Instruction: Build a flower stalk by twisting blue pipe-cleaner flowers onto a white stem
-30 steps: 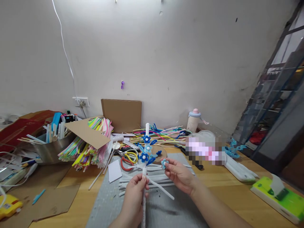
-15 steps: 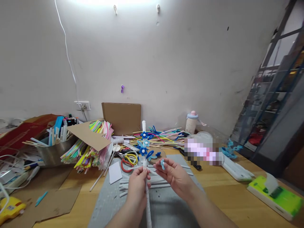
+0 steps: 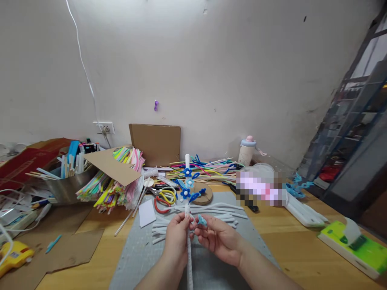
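Observation:
My left hand (image 3: 177,233) is closed round a white wrapped stick (image 3: 189,268) that stands nearly upright over the grey mat. Dark and light blue pipe-cleaner flowers (image 3: 186,193) and leaf loops sit along the stick's upper part, above my fingers. In my right hand (image 3: 219,237), a small light blue pipe-cleaner flower (image 3: 201,220) is pinched between thumb and fingertips, close beside the stick. White pipe cleaners (image 3: 223,208) lie on the mat behind both hands.
Scissors (image 3: 165,197) and a white card (image 3: 147,213) lie left of the stick, a cardboard disc (image 3: 203,194) behind it. Bundled coloured pipe cleaners (image 3: 115,193) and a metal pot (image 3: 66,187) stand left. At right are a bottle (image 3: 247,151) and a green tissue box (image 3: 353,247).
My right hand has moved left and down, bringing the light blue flower from apart to right beside the stick. My left hand still grips the stick. The camera view has tilted slightly downward.

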